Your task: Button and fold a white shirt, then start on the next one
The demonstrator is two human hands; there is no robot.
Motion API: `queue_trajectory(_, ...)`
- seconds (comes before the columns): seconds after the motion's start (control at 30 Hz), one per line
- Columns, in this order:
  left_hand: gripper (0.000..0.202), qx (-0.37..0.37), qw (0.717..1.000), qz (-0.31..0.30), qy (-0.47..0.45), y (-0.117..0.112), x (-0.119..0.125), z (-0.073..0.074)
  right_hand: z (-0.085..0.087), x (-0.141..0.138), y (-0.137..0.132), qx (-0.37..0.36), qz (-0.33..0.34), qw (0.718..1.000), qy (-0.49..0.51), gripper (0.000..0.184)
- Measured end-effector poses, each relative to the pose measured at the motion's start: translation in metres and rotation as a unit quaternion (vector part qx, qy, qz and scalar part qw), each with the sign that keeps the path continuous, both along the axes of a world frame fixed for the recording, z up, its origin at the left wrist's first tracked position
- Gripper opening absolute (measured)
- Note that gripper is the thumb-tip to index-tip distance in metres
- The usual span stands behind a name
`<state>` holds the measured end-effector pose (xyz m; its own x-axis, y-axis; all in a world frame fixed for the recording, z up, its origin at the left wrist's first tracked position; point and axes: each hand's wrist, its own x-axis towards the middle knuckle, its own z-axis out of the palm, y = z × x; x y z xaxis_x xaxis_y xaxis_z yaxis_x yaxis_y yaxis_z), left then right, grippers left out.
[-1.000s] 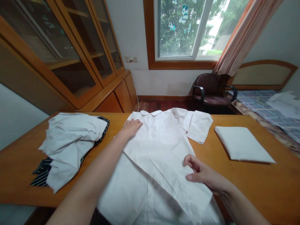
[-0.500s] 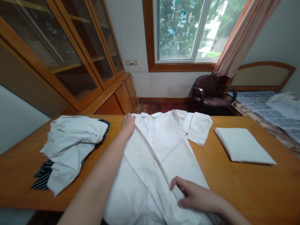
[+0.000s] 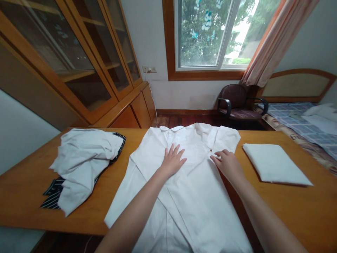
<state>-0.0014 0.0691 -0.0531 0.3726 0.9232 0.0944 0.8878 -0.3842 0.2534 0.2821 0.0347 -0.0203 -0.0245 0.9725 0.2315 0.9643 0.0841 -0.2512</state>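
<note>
A white short-sleeved shirt (image 3: 184,196) lies spread on the wooden table (image 3: 289,207), collar away from me, its hem hanging over the near edge. My left hand (image 3: 172,160) rests flat on the shirt's upper middle with fingers spread. My right hand (image 3: 228,163) sits at the shirt's right side, fingers bent at the lower edge of the short sleeve (image 3: 223,138), which lies folded inward. Whether it grips the cloth is unclear.
A crumpled heap of white and black-striped clothes (image 3: 81,158) lies at the table's left. A neatly folded white garment (image 3: 275,164) lies at the right. Beyond the table stand a glass-fronted cabinet (image 3: 79,70), a dark armchair (image 3: 237,103) and a bed (image 3: 305,119).
My left hand left the shirt's left shoulder and now lies flat on its middle. My right hand moved from the lower front up to the right sleeve. The shirt's left side lies flatter.
</note>
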Motion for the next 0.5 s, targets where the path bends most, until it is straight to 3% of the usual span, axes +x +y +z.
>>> queue_trajectory(0.13, 0.048, 0.045, 0.999, 0.001, -0.002, -0.007, 0.000, -0.008, -0.005, -0.014, 0.012, -0.021, -0.063, 0.995, -0.077, 0.040)
queue_trajectory(0.23, 0.047, 0.053, 0.999, 0.000, -0.003, -0.008, -0.001, -0.009, -0.006, -0.019, 0.018, -0.035, -0.094, 0.990, -0.097, 0.035)
queue_trajectory(0.4, 0.047, 0.057, 0.998, 0.000, -0.001, -0.009, 0.000, -0.007, -0.006, -0.011, 0.024, -0.071, -0.106, 0.990, -0.065, 0.024)
queue_trajectory(0.5, 0.046, 0.060, 0.998, 0.002, -0.009, -0.011, 0.001, -0.006, -0.002, -0.003, 0.020, -0.017, -0.109, 0.994, -0.016, 0.021)
